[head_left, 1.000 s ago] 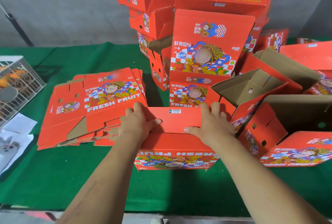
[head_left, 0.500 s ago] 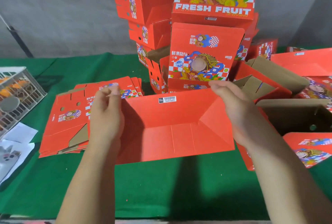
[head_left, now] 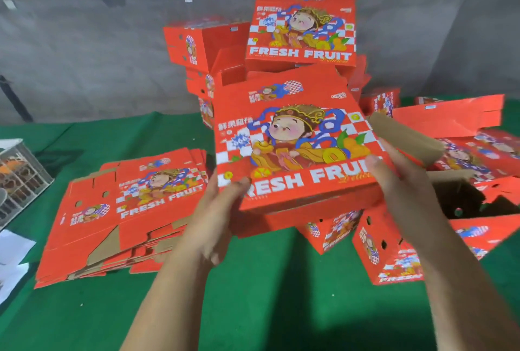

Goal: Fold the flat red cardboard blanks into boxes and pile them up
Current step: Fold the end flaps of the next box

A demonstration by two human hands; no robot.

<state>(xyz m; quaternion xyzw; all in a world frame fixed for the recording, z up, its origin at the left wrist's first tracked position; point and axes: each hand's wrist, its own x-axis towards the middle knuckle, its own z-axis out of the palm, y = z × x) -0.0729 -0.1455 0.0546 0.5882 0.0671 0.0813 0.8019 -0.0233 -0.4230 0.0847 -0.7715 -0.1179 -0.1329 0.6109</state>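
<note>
I hold a folded red fruit box up in front of me, its printed "FRESH FRUIT" face turned toward me and tilted. My left hand grips its lower left corner, thumb on the printed face. My right hand grips the lower right edge, thumb on the face too. Behind it rises a tall pile of folded boxes. A stack of flat red blanks lies on the green table at my left.
More folded and half-open boxes lie jumbled at the right, one showing a brown inside. A white wire crate stands at the far left edge, with white paper below it. A grey wall is behind the pile.
The box was turned over and lifted: its plain red bottom faced me before, now the printed face does. Both hands moved from the top corners to the lower edge.
</note>
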